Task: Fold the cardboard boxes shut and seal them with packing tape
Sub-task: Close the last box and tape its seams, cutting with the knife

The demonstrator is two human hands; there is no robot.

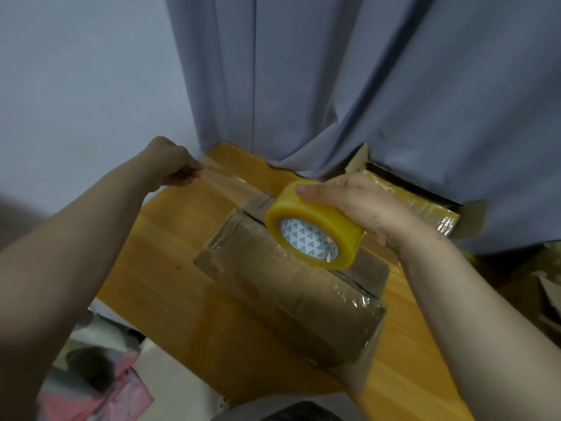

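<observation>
Backdrop: grey curtain (334, 86) behind a wooden table (170, 253); I have the head view only.
Box: brown box (297, 299) mid-table, flaps down, glossy tape over parts of it.
Left hand: left hand (170, 165) past the box's far-left end, fingertips pinching the strip's free end.
Right hand: right hand (358, 202) curled round the yellow roll (315, 226), just above the box top.
Strip: strip (224, 180) stretched between both hands.
Key relation: I judge the strip roughly follows the box's long axis; the box lies below it, nearer the right hand.

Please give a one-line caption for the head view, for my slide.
Left hand pinches the tape end; right hand grips the yellow tape roll above a cardboard box.
</observation>
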